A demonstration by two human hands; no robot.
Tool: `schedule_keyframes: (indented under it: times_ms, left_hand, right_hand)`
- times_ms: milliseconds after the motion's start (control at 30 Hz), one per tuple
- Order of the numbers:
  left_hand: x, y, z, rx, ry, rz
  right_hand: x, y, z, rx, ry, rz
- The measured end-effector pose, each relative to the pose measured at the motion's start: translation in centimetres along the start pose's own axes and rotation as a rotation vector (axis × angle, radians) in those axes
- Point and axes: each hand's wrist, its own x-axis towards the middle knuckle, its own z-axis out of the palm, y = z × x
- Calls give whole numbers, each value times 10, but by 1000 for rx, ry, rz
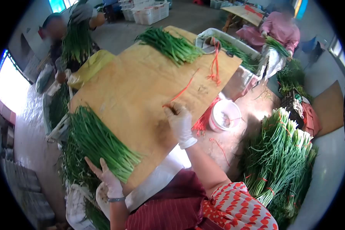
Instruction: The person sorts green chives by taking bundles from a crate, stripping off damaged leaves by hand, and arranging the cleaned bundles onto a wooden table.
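Note:
On the wooden board lies a loose bunch of garlic chives, its pale cut ends toward the right. My left hand, in a thin whitish glove, has its fingers spread at the near side of this bunch and seems to touch its edge. Over the board's right half, my gloved right hand pinches the end of a red tie string, which trails away toward the far side. A second bunch of chives rests at the board's far edge.
More red strings hang by the far right corner. A white bucket stands right of the board, beside tied chive bundles. One co-worker lifts chives at left; another person sits at back right. A chive-filled crate adjoins the board.

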Motion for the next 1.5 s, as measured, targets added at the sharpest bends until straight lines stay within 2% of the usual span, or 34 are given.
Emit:
schedule_keyframes:
  times_ms: [33,67,133,300,367,400,467,500,567,633,667,767,833,867,967,1033,1100,1167,1200,1233,1267,1300,1367,1433,1500]
  left_hand:
    - [-2,3,0,-31,0,-8]
    - [-1,5,3,-69,0,-18]
    - [0,1,2,3,-11,-11]
    - [-1,6,-3,23,-6,-25]
    - [2,5,-8,74,-54,-10]
    - [2,5,-14,94,-34,-27]
    - [7,9,-18,-201,-124,-157]
    - [8,15,-22,-196,-110,-160]
    - [17,25,-29,-447,-182,-313]
    - [24,19,-33,-553,-193,-367]
    - [29,8,-33,-556,-185,-400]
    - [35,17,-32,-643,-157,-464]
    - [40,29,-28,-940,-147,-703]
    - [44,23,-26,-852,-81,-751]
    - [54,30,-37,-887,-230,-831]
    - [58,34,-44,-846,-169,-832]
    - [59,35,-56,-865,-225,-983]
    - [50,67,-62,-828,-219,-865]
    - [47,55,-67,-838,-255,-779]
    - [52,53,-72,-861,-222,-787]
    - [56,50,-76,-884,-188,-794]
    - [61,60,-84,-911,-79,-901]
    - [70,50,-99,-1071,-111,-792]
    - [69,53,-102,-1028,-92,-708]
    - [65,68,-103,-1016,-122,-638]
  right_hand:
    - [-16,2,7,-204,-77,11]
    - [-29,4,13,-202,-95,24]
    - [-54,9,21,-378,-223,-113]
    - [-80,-5,26,-469,-396,-203]
    - [-74,-20,26,-395,-438,-149]
    - [-72,-27,27,-352,-473,-56]
    - [-67,-41,40,-297,-521,-76]
    - [-66,-45,46,-251,-546,-85]
    - [-63,-37,69,-249,-635,-25]
    - [-63,-32,96,-599,-802,-155]
    - [-62,-36,109,-711,-956,-45]
    - [-82,-45,142,-698,-963,-101]
    - [-99,-48,164,-747,-1000,-106]
    - [-111,-49,172,-756,-1000,-147]
    - [-132,-56,183,-741,-1052,-173]
    - [-140,-66,187,-709,-1103,-165]
    - [-136,-78,184,-470,-1251,12]
    - [-155,-67,193,-400,-1174,-36]
    - [-165,-65,203,-418,-1184,-109]
    - [-167,-67,210,-433,-1199,-181]
    - [-161,-89,207,-388,-1238,-157]
    - [-157,-106,208,-398,-1291,-191]
    - [-154,-130,213,-376,-1313,-263]
    - [-149,-135,218,-330,-1383,-275]
    - [-151,-146,208,-346,-1306,-333]
